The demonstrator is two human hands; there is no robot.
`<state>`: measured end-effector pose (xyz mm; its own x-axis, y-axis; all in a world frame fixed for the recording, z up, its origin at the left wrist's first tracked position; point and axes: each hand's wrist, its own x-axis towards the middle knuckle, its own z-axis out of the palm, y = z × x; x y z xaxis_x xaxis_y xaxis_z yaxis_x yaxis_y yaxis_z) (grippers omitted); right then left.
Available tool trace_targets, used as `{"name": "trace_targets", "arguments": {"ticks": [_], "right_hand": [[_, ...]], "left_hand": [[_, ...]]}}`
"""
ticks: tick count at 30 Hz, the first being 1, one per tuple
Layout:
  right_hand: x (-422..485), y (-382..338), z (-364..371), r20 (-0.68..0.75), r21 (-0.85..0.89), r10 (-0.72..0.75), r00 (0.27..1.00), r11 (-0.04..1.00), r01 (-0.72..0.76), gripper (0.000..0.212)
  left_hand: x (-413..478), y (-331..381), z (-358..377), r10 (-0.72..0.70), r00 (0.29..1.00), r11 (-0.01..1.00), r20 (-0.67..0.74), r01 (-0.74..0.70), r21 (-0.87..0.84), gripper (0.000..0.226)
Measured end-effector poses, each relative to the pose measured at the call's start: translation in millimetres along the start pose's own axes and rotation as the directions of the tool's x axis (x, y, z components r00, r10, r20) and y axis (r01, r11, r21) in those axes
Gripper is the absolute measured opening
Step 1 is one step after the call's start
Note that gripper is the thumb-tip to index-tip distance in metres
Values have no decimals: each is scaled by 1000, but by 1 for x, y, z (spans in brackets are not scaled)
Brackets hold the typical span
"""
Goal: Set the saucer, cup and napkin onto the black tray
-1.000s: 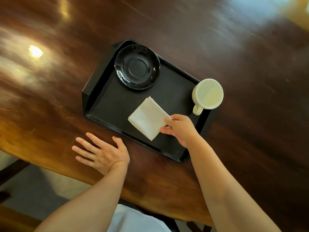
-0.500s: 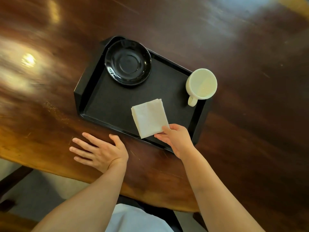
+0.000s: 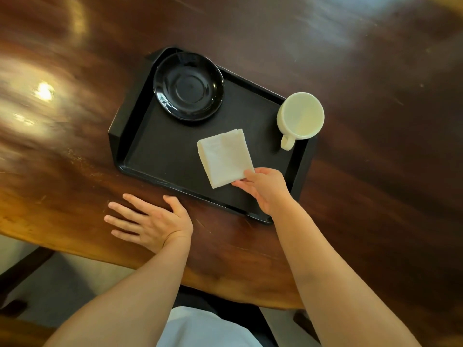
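Right hand point(image 3: 264, 187) pinches the lower right corner of the folded white napkin point(image 3: 224, 157), thumb on top, fingers under. Napkin lies up-left of that hand, flat or nearly flat on the black tray point(image 3: 160, 151), centre of frame. Its long axis runs roughly top to bottom of the frame, tilted slightly left at the top. Right hand is the nearer one by far. Left hand point(image 3: 147, 219) is spread flat, palm down, on the bench point(image 3: 75, 151) at lower left, just off the tray's near rim, holding nothing.

Black saucer point(image 3: 188, 85) sits in the tray's upper left corner. Cream cup point(image 3: 300, 115) stands at the tray's right end, handle pointing down-frame.

Versus a second ago: napkin has rotated from a diamond tilt to near square with the tray and dropped lower; left hand unchanged.

Judgement: only the release remains.
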<state>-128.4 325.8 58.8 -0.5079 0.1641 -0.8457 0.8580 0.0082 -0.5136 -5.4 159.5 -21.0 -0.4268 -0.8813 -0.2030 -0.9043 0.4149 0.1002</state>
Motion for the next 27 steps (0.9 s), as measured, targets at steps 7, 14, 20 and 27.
{"name": "trace_targets", "arguments": {"ticks": [7,14,20,27], "right_hand": [[-1,2,-3,2,-166,-28,1000,986,28,10],[-2,6,-7,6,-285,-46,999,957,45,13],[-5,8,-9,-2,-268,-47,999,962,45,5],[-32,3,-26,-80,-336,-51,995,942,22,7]], "left_hand": [[0,0,0,-5,1000,1000,5,5,1,87],[0,0,0,-8,999,1000,36,8,-2,87],[1,0,1,3,999,1000,49,-3,3,87],[-1,2,-13,-24,995,1000,102,23,7,87]]}}
